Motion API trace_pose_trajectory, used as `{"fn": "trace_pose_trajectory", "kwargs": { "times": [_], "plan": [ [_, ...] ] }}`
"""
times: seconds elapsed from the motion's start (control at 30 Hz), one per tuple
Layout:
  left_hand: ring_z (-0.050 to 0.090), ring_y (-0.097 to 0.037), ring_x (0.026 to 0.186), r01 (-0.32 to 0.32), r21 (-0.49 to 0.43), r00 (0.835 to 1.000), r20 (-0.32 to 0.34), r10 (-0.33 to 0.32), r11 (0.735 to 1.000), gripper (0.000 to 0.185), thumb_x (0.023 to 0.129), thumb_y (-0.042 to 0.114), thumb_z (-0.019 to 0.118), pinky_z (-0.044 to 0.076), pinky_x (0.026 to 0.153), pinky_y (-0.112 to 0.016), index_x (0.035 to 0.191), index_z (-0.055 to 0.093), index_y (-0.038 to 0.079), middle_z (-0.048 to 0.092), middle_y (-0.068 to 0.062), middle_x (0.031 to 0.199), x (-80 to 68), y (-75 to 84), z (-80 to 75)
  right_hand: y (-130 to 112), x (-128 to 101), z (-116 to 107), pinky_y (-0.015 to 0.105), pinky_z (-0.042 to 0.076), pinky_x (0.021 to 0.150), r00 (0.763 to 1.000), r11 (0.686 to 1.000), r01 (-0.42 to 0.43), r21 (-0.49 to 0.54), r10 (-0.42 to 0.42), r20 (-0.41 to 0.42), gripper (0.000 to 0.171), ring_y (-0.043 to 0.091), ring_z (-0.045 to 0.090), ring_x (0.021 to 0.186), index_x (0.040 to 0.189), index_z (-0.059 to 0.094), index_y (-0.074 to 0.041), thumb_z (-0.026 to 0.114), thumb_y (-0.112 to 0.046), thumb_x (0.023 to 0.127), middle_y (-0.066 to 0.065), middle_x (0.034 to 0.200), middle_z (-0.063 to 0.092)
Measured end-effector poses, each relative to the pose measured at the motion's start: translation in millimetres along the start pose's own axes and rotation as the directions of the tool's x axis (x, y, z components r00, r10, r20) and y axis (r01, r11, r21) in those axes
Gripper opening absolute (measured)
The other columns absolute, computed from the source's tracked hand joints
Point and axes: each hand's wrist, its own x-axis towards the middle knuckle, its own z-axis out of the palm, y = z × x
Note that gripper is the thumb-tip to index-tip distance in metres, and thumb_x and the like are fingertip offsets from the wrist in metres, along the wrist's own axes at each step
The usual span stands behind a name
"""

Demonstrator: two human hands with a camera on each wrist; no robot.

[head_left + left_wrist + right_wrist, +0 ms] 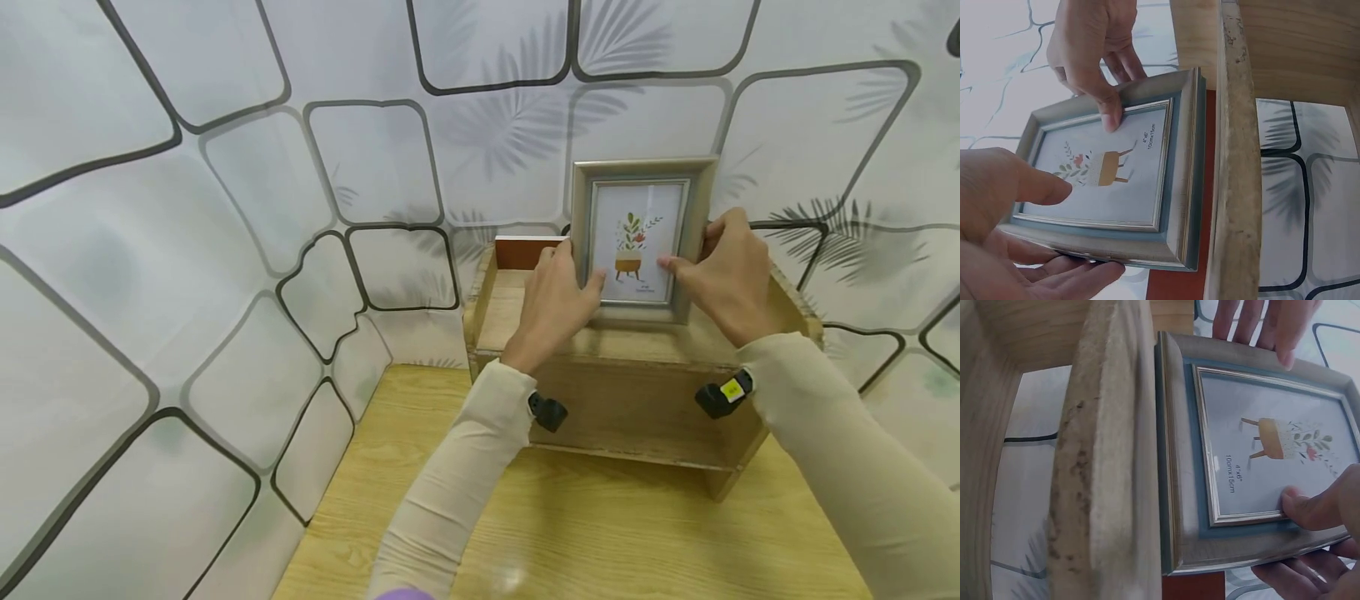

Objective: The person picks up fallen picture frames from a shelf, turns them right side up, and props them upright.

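Observation:
Both hands hold a silver-grey picture frame (609,200) upright above a small wooden shelf (630,404). Behind its glass is a print of a plant in an orange-brown pot on legs, with size lettering. My left hand (551,304) grips the left side, thumb over the front and fingers behind the edge. On the opposite side, my right hand (731,279) pinches the frame the same way, its thumb (1110,115) lying on the glass. The frame's lower edge is close over the shelf's top board (502,321).
A reddish-brown flat piece (525,254) with a white top edge stands at the shelf's back left, partly behind the frame. The shelf stands on a wood-grain table (600,533) against a patterned wall (390,167). A purple edge (405,593) shows at the bottom.

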Motion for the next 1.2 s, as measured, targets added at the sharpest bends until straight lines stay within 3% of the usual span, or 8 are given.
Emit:
{"fn": "trace_pose_trajectory", "kwargs": {
  "times": [0.23, 0.47, 0.77, 0.87, 0.97, 1.07, 1.13, 1.2],
  "plan": [
    [0.058, -0.029, 0.118, -0.036, -0.065, 0.999, -0.028, 0.034, 0.997, 0.055, 0.102, 0.026, 0.061, 0.047, 0.100, -0.040, 0.143, 0.046, -0.007, 0.055, -0.018, 0.132, -2.2, -3.8, 5.3, 7, -2, 4, 0.038, 0.037, 0.070, 0.999, 1.000, 0.000, 0.022, 0.000, -0.037, 0.045, 0.032, 0.052, 0.084, 0.101, 0.045, -0.001, 0.081, -0.023, 0.085, 0.021, 0.098, 0.057],
    [0.060, -0.024, 0.104, -0.087, -0.077, 0.995, -0.060, 0.082, 0.993, 0.043, 0.102, 0.023, 0.062, 0.050, 0.088, -0.036, 0.132, 0.051, -0.005, 0.058, -0.017, 0.122, -2.6, -8.7, 9.8, 11, -6, 8, 0.034, 0.037, 0.070, 0.997, 0.999, 0.016, 0.044, -0.013, -0.081, 0.042, 0.028, 0.053, 0.083, 0.100, 0.045, -0.003, 0.081, -0.019, 0.085, 0.021, 0.098, 0.061],
    [0.065, -0.022, 0.104, -0.095, -0.114, 0.987, -0.140, 0.079, 0.989, 0.041, 0.103, 0.020, 0.060, 0.051, 0.089, -0.034, 0.137, 0.054, -0.002, 0.067, -0.012, 0.115, 6.5, -12.7, 13.4, 15, -9, 7, 0.034, 0.039, 0.071, 0.998, 0.998, 0.024, 0.056, -0.021, -0.067, 0.047, 0.030, 0.056, 0.086, 0.109, 0.046, 0.000, 0.079, -0.026, 0.088, 0.021, 0.101, 0.060],
    [0.065, -0.025, 0.109, -0.091, -0.088, 0.987, -0.144, 0.078, 0.992, 0.043, 0.105, 0.021, 0.058, 0.051, 0.092, -0.037, 0.140, 0.055, -0.002, 0.068, -0.013, 0.117, 8.6, -13.0, 13.3, 15, -9, 5, 0.040, 0.040, 0.082, 0.992, 0.998, 0.058, 0.032, -0.054, -0.111, 0.056, 0.035, 0.050, 0.100, 0.117, 0.047, 0.004, 0.074, -0.037, 0.090, 0.023, 0.113, 0.051],
    [0.065, -0.026, 0.113, -0.081, -0.082, 0.988, -0.138, 0.070, 0.993, 0.042, 0.105, 0.022, 0.058, 0.050, 0.095, -0.038, 0.140, 0.056, -0.002, 0.069, -0.013, 0.119, 9.5, -12.8, 12.8, 11, -8, 3, 0.045, 0.033, 0.100, 0.952, 0.982, 0.187, -0.016, -0.185, -0.245, 0.065, 0.040, 0.036, 0.115, 0.123, 0.048, 0.006, 0.068, -0.046, 0.090, 0.027, 0.124, 0.040],
    [0.065, -0.027, 0.114, -0.077, -0.083, 0.989, -0.132, 0.065, 0.994, 0.043, 0.104, 0.022, 0.059, 0.050, 0.096, -0.038, 0.140, 0.056, -0.002, 0.069, -0.014, 0.121, 9.8, -12.7, 11.8, -2, -2, 1, 0.047, 0.022, 0.110, 0.855, 0.929, 0.361, -0.078, -0.364, -0.370, 0.067, 0.041, 0.029, 0.124, 0.125, 0.049, 0.007, 0.067, -0.046, 0.089, 0.029, 0.129, 0.038],
    [0.065, -0.026, 0.114, -0.076, -0.085, 0.989, -0.130, 0.064, 0.994, 0.042, 0.104, 0.022, 0.060, 0.051, 0.096, -0.037, 0.139, 0.057, -0.001, 0.070, -0.013, 0.121, 9.9, -12.8, 11.4, -15, 4, -1, 0.045, 0.019, 0.114, 0.797, 0.883, 0.452, -0.127, -0.464, -0.387, 0.069, 0.041, 0.031, 0.129, 0.129, 0.049, 0.008, 0.066, -0.045, 0.090, 0.030, 0.134, 0.039],
    [0.066, -0.026, 0.114, -0.079, -0.085, 0.989, -0.131, 0.067, 0.993, 0.042, 0.103, 0.021, 0.060, 0.051, 0.096, -0.037, 0.139, 0.058, -0.001, 0.070, -0.013, 0.119, 10.2, -13.0, 11.2, -31, 10, -2, 0.046, 0.016, 0.118, 0.764, 0.837, 0.514, -0.185, -0.546, -0.345, 0.073, 0.042, 0.030, 0.136, 0.135, 0.047, 0.010, 0.065, -0.046, 0.091, 0.031, 0.140, 0.040]
  ]
}}
